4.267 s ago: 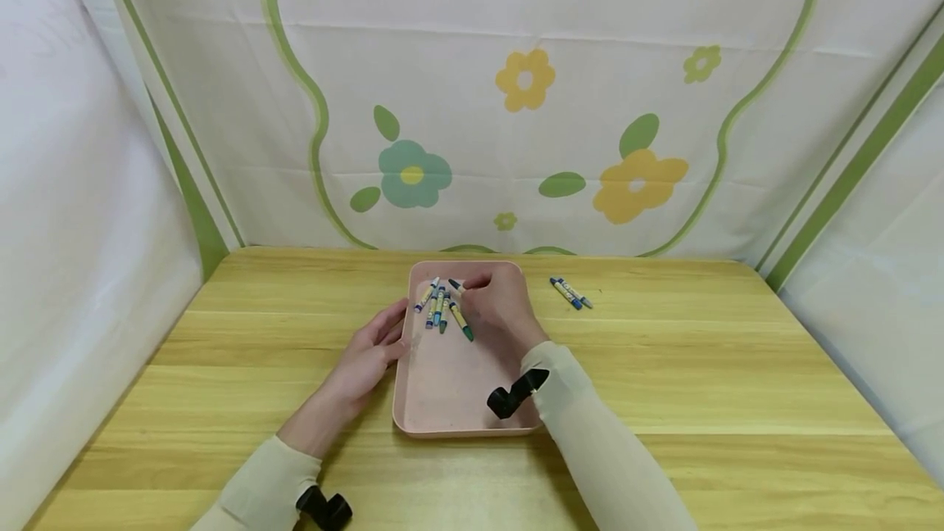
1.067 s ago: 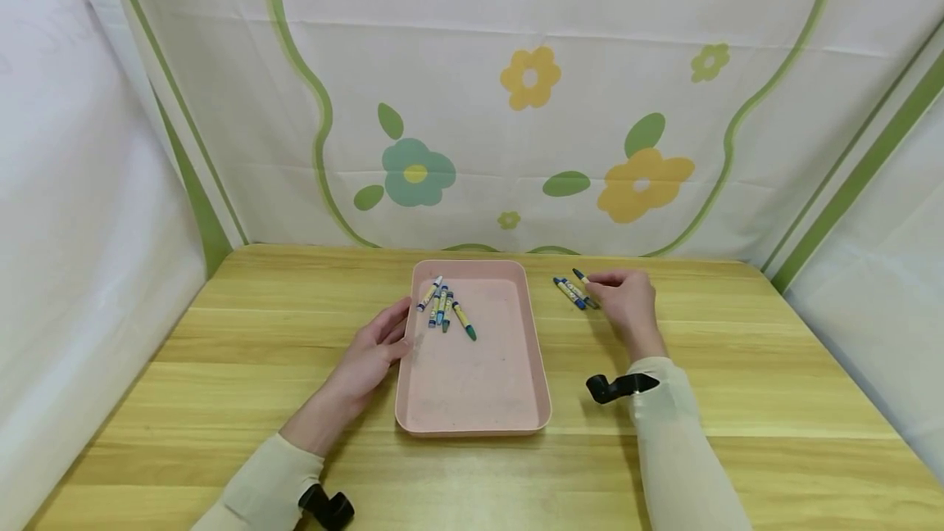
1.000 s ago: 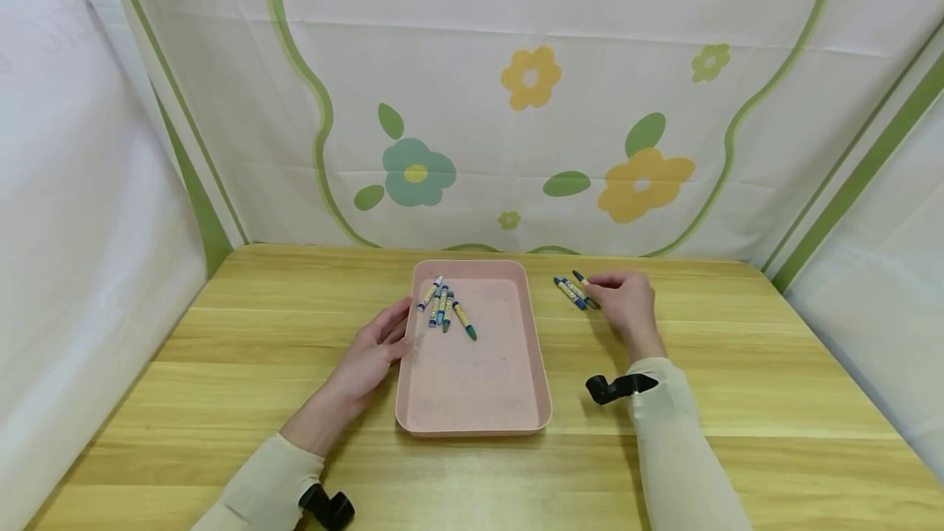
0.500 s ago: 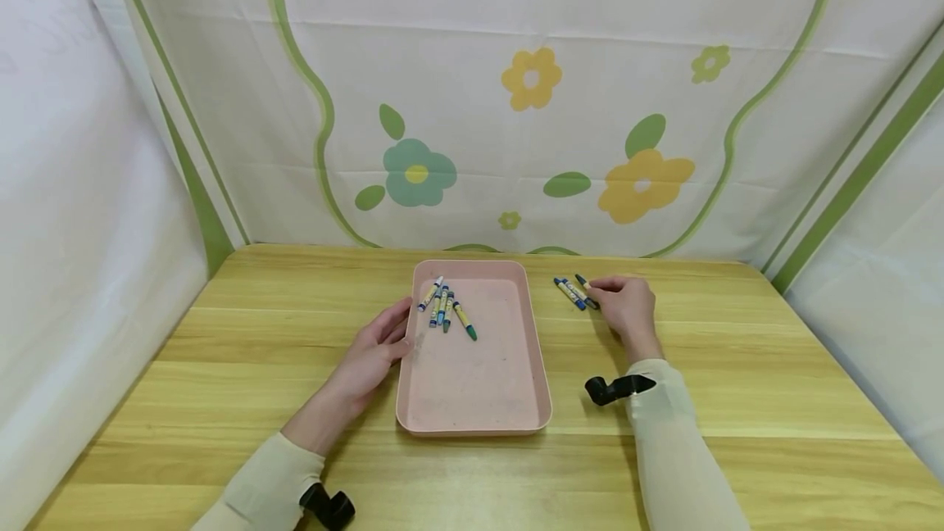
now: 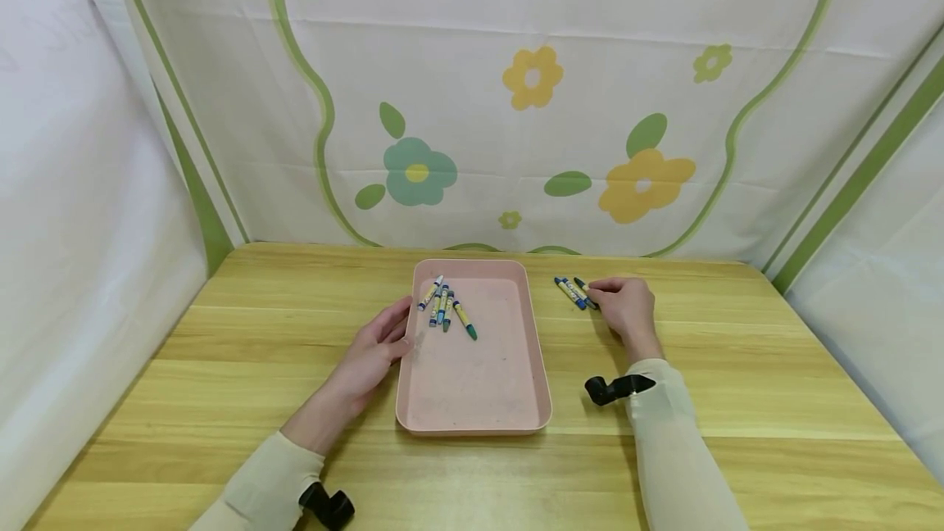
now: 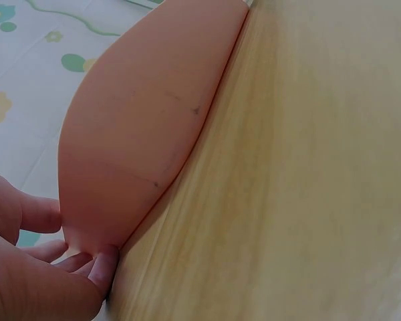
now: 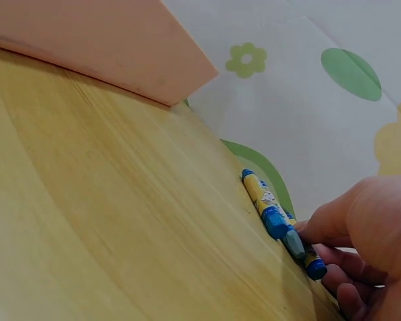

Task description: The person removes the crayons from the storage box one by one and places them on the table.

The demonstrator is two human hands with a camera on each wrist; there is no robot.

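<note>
My right hand (image 5: 625,306) pinches a dark-tipped crayon (image 5: 580,283) low at the table, right beside two other crayons. In the right wrist view, the thumb and fingers close around its yellow wrapper, and its blue end (image 7: 315,269) shows below. Of the neighbouring pair, one crayon (image 7: 264,206) has a bright blue end and the other has a grey-blue tip (image 7: 294,245). My left hand (image 5: 372,353) rests against the left wall of a pink tray (image 5: 472,431), fingers relaxed along its outer side. Inside the tray lie several crayons, among them a green one (image 5: 465,320).
The tray stands at the middle of a wooden table (image 5: 472,482). White cloth (image 5: 472,105) with flower prints hangs behind the back edge, and more cloth stands at both sides. Tray crayons cluster toward its upper left.
Earlier my right hand was over the tray holding a dark crayon. It has moved right and lowered the crayon beside the other two. My left hand has stayed at the tray.
</note>
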